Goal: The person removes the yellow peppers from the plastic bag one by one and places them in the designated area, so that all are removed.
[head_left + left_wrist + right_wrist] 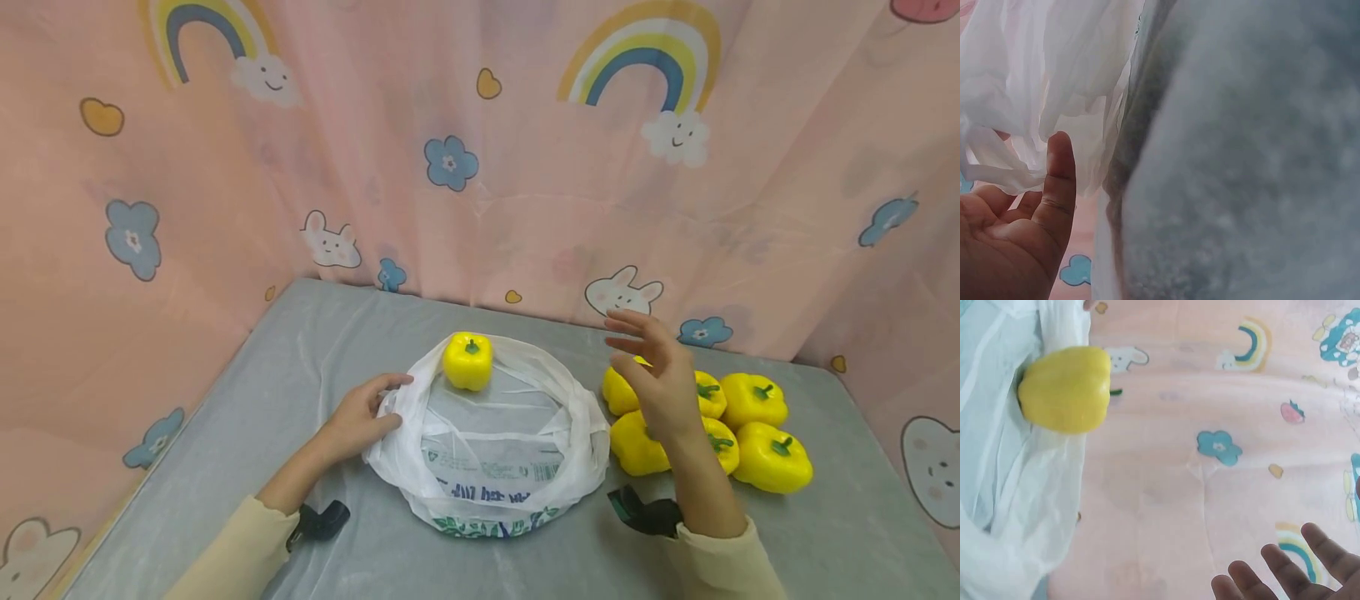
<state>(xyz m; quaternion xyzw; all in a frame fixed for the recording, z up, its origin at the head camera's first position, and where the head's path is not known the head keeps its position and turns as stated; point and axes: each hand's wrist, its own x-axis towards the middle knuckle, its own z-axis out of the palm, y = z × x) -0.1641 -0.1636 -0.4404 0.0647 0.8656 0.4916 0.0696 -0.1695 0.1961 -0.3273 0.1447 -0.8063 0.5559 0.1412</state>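
Observation:
A white plastic bag (pixel 585 429) with green and blue print lies on the grey table, its mouth spread wide. At the far rim of the bag is one yellow bell pepper (pixel 467 362), stem showing; in the right wrist view the same pepper (pixel 1066 390) lies against the white plastic. My left hand (pixel 365 419) holds the bag's left side, with some fingers partly hidden by the plastic in the left wrist view. To the right of the bag, my right hand (pixel 660 379) is raised above several yellow bell peppers (pixel 772 457), fingers spread and holding nothing.
The grey cloth-covered table (pixel 300 333) meets a pink patterned curtain (pixel 480 250) at its back and sides. Black wrist straps or mounts (pixel 318 523) sit by both cream sleeves (pixel 232 554). My right forearm partly covers the grouped peppers.

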